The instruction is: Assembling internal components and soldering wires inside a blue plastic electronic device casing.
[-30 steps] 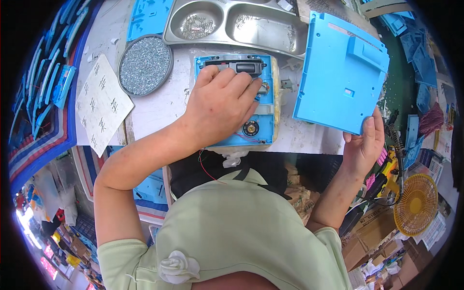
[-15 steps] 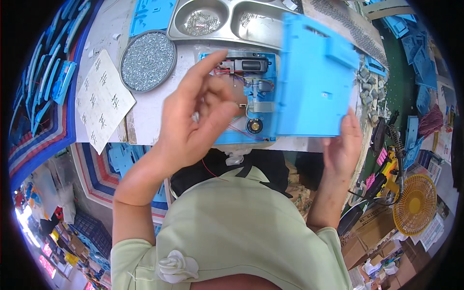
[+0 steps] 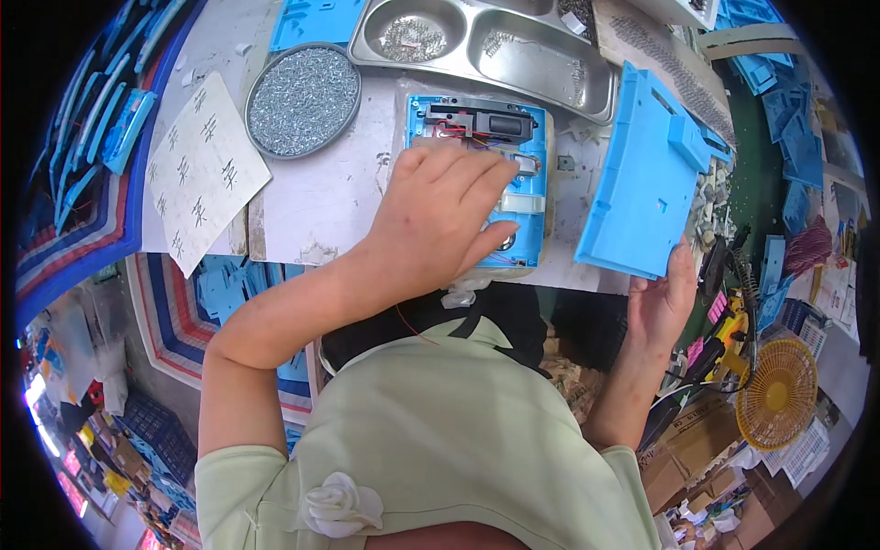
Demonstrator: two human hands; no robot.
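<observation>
A shallow blue plastic housing (image 3: 539, 247) lies on the table in front of me, with wires, a dark speaker-like block (image 3: 510, 126) and small parts inside. Over its left and middle parts reaches my left hand (image 3: 440, 206), palm down. Its thumb stands apart from the fingers, and the hand covers much of the wiring. To the right, my right hand (image 3: 665, 298) grips a blue plastic cover panel (image 3: 637, 183) by its lower right corner. The panel is tilted above the table, beside the housing and apart from it.
Left of the housing is a round dish of small screws (image 3: 304, 101) with a marked paper sheet (image 3: 206, 174) beside it. A steel compartment tray (image 3: 541, 64) with small metal parts stands behind. Grey pieces (image 3: 710, 206) lie by the right edge; a yellow fan (image 3: 777, 394) is at lower right.
My left hand has moved right and down over the housing, turning palm down. My right hand has swung the cover panel rightward, away from the housing, uncovering its right side.
</observation>
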